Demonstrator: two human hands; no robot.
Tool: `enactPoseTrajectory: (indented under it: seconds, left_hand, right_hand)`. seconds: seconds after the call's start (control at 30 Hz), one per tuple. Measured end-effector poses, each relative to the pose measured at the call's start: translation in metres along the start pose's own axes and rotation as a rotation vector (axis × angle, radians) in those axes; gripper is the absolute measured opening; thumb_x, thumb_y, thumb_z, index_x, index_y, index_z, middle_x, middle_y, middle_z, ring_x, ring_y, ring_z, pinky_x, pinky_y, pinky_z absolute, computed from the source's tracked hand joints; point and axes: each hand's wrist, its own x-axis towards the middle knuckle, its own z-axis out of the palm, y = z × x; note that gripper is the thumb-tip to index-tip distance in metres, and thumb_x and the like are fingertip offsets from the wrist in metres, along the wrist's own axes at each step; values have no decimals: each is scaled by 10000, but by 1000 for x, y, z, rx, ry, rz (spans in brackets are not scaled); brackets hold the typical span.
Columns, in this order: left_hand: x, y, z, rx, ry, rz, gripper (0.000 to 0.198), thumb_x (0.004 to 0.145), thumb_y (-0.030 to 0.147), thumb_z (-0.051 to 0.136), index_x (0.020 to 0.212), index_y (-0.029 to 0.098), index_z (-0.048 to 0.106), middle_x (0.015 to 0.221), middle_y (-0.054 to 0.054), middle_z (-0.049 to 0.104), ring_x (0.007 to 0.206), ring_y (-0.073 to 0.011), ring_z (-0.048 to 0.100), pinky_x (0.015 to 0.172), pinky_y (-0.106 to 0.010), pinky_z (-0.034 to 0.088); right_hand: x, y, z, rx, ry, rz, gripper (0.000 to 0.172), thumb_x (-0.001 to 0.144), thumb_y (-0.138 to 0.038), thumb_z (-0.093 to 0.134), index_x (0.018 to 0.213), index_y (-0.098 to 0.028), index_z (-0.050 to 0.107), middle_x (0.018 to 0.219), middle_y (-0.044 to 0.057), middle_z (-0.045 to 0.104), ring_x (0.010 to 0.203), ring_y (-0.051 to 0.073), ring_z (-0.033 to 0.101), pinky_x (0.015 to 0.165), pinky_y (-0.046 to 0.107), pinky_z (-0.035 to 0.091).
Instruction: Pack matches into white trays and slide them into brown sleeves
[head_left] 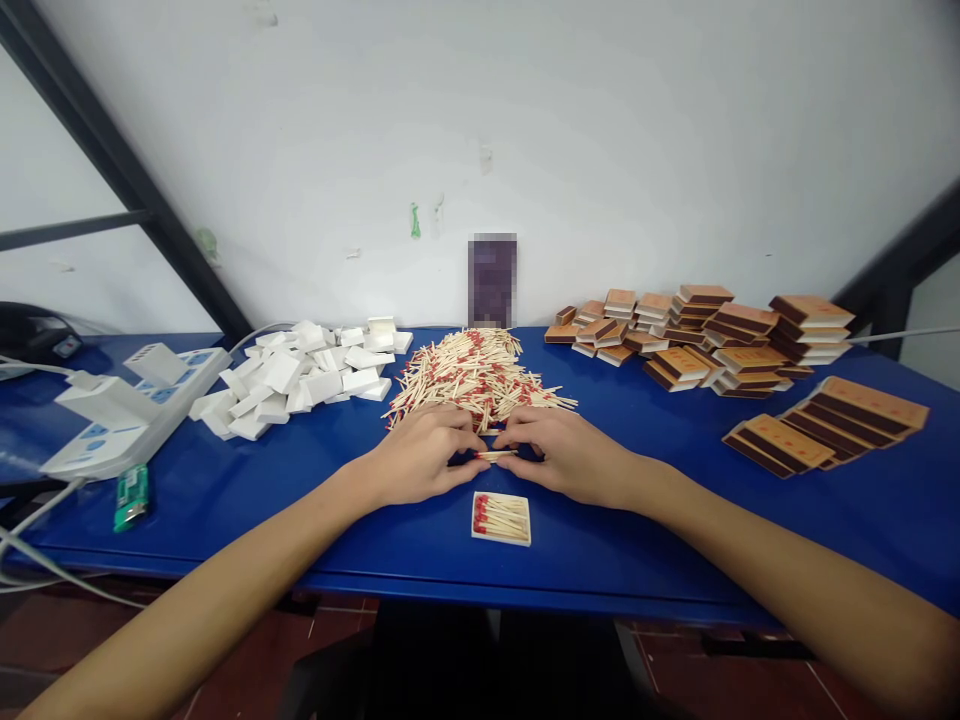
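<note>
Between my two hands, a few matches [496, 455] lie level, red heads to the left. My left hand [426, 452] pinches their head end with thumb and fingers. At the plain end, the fingertips of my right hand [574, 458] close on the same matches. How many there are, I cannot make out. Just in front of my hands sits a white matchbox tray [501, 541] holding a layer of matches, heads also left. Behind my fingers rises a big heap of loose red-headed matches [480, 375], touching or nearly touching my knuckles.
White matchbox trays [300, 375] are piled on the left, beside a power strip [169, 405] with plugs and cables. A green packet [132, 497] lies near it. Stacked matchboxes [705, 335] and a fanned row of matchbox sleeves [825, 425] occupy the right side of the blue table [360, 565].
</note>
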Motion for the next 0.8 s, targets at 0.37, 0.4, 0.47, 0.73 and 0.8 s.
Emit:
enactPoseTrajectory:
  seconds: [0.37, 0.4, 0.47, 0.73, 0.8]
  left_hand:
    - [2, 4, 3, -94, 48, -61, 105, 886, 273, 584, 884, 187, 645, 795, -2, 584, 771, -155, 541, 740, -288, 422]
    - [2, 4, 3, -91, 50, -61, 100, 882, 269, 583, 882, 186, 640, 795, -3, 583, 771, -156, 541, 737, -289, 422]
    - [2, 5, 3, -79, 48, -59, 99, 881, 267, 578, 888, 186, 635, 804, -7, 587, 777, -160, 544, 736, -291, 423]
    - [1, 3, 3, -18, 25, -69, 195, 915, 318, 576, 1031, 189, 667, 879, -24, 627, 845, -180, 579, 776, -310, 441]
    - [0, 2, 3, -12, 10, -57, 216, 932, 330, 559, 1056, 203, 682, 876, -25, 618, 857, -184, 585, 786, -314, 446]
  right_hand:
    - [2, -4, 0, 8, 8, -4, 139, 934, -260, 561, 908, -181, 673, 836, 25, 629, 699, 138, 546, 651, 272, 399]
    - [2, -5, 0, 9, 11, -5, 139, 932, -258, 565, 918, -182, 681, 823, 24, 629, 693, 138, 542, 651, 272, 396]
    - [3, -5, -1, 4, 18, -15, 153, 935, -256, 566, 946, -185, 702, 802, 25, 631, 699, 144, 545, 665, 278, 396]
    - [2, -5, 1, 39, 32, -53, 195, 947, -232, 556, 999, -180, 736, 863, 53, 651, 769, 160, 584, 713, 287, 435]
    - [1, -4, 3, 58, 28, -47, 200, 949, -229, 551, 1017, -184, 734, 880, 54, 650, 774, 156, 591, 710, 284, 447]
